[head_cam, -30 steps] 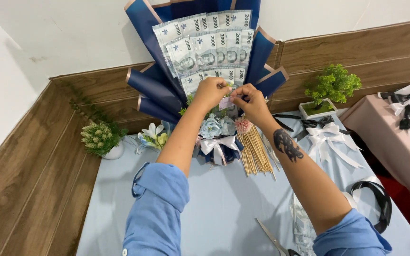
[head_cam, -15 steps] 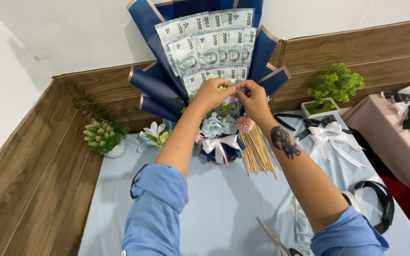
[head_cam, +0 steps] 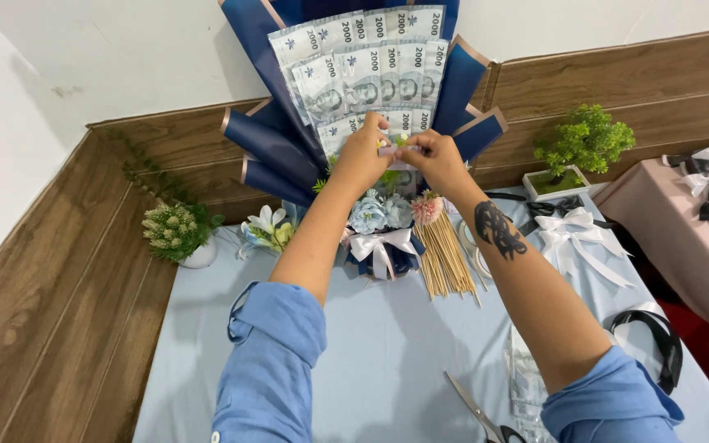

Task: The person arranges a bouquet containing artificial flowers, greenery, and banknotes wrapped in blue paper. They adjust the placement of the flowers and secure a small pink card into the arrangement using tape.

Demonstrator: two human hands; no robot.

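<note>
Scissors lie at the near edge of the pale blue table, between 2 blue sleeves. Further in, a bundle of wooden skewers rests flat beside a white bow tied on the bouquet. Left hand and right hand meet at the bouquet's middle, fingertips pinched narrow on a small pale flower piece, just below the fanned banknotes. Dark blue wrapping rises behind. A white-potted green plant stands right, a small succulent pot left, by the wood wall.
</note>
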